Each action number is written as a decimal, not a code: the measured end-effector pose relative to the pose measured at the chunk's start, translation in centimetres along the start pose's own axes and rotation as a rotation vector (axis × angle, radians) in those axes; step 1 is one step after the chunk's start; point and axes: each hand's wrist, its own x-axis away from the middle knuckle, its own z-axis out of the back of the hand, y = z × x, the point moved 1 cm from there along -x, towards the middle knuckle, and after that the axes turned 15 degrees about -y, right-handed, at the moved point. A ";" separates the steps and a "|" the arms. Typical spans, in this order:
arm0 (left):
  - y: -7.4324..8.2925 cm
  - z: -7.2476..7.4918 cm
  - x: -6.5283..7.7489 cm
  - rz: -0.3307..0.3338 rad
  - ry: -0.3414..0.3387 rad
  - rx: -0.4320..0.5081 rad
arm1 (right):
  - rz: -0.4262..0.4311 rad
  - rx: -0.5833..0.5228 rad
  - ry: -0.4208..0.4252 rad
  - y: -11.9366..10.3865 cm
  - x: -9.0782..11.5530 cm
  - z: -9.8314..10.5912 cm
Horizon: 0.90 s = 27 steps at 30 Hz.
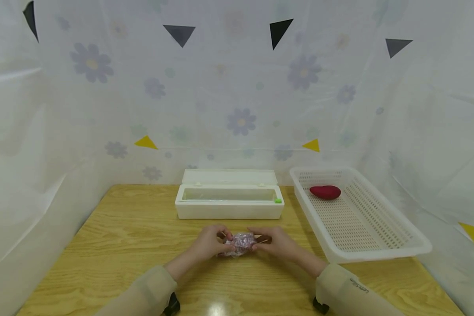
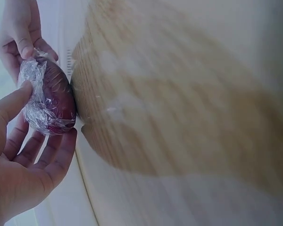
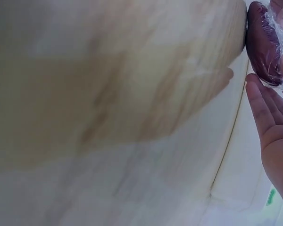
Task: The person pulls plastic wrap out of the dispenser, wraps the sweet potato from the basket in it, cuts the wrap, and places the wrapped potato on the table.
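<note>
A dark red sweet potato is wrapped in crinkled clear cling film, bunched on its upper side. It lies low over the front middle of the table, held from both ends. My left hand grips the left end, thumb on the film and fingers curled round the far side. At the right end, my right hand holds it between thumb and fingers. In the right wrist view, the potato's bare-looking underside shows at the top right. The fingers partly hide both ends.
Behind the hands stands a white cling film dispenser, its lid raised and a green slider at its right. To the right, a white plastic basket holds another red sweet potato. The wooden table meets a patterned curtain behind.
</note>
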 end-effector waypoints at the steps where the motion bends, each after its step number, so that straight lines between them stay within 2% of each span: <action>1: 0.0 0.0 0.0 -0.001 0.000 -0.001 | -0.008 0.005 0.006 0.0 0.1 0.0; 7: 0.0 0.0 0.1 -0.018 -0.010 -0.028 | -0.080 -0.006 0.032 -0.1 0.0 0.0; 16: 0.1 0.7 0.0 0.009 -0.081 -0.010 | -0.084 -0.001 0.046 -0.5 0.1 -0.1; 22: 0.7 1.8 0.3 0.017 -0.125 0.086 | -0.037 -0.003 0.065 -1.4 0.2 -0.1; 27: 1.5 2.7 0.8 0.039 -0.253 0.147 | 0.078 0.032 0.113 -2.4 0.3 0.1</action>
